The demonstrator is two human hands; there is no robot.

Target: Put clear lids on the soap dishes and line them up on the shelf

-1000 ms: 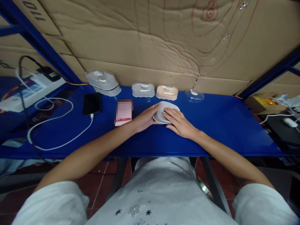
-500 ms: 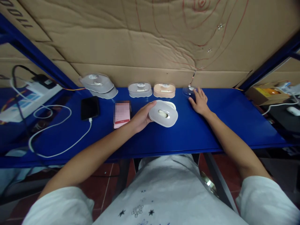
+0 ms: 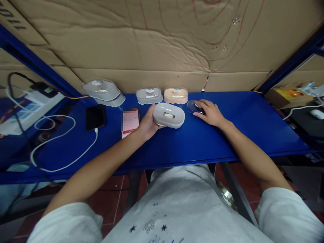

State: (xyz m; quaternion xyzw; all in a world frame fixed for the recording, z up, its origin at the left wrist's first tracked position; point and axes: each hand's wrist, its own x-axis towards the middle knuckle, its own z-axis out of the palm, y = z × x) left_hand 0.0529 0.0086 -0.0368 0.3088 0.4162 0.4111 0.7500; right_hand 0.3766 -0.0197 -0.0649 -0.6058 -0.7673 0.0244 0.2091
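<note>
A light grey oval plastic dish (image 3: pixel 176 118) with a slot in its middle is raised over the table, tilted so that its inside faces me. My left hand (image 3: pixel 147 126) is closed around its left end, with the thumb on the rim and the fingers underneath. Farther right, my right hand (image 3: pixel 213 114) is closed on a clear oval lid (image 3: pixel 191 107) and covers its right side. Behind the dish stand a grey lidded dish (image 3: pixel 149 96) and a peach lidded dish (image 3: pixel 176 96), both under clear covers.
Stacked grey dishes (image 3: pixel 102 90) stand at the back left of the blue table (image 3: pixel 202 145). A pink-screened phone (image 3: pixel 130 122) and a black phone (image 3: pixel 95 117) on a white cable (image 3: pixel 59 167) lie at the left. Cardboard (image 3: pixel 121 47) walls the back; a power strip (image 3: pixel 48 103) sits far left.
My right hand has brought the clear lid left and nearer, away from the back edge. The dish in my left hand has shifted slightly left and turned to show more of its inside.
</note>
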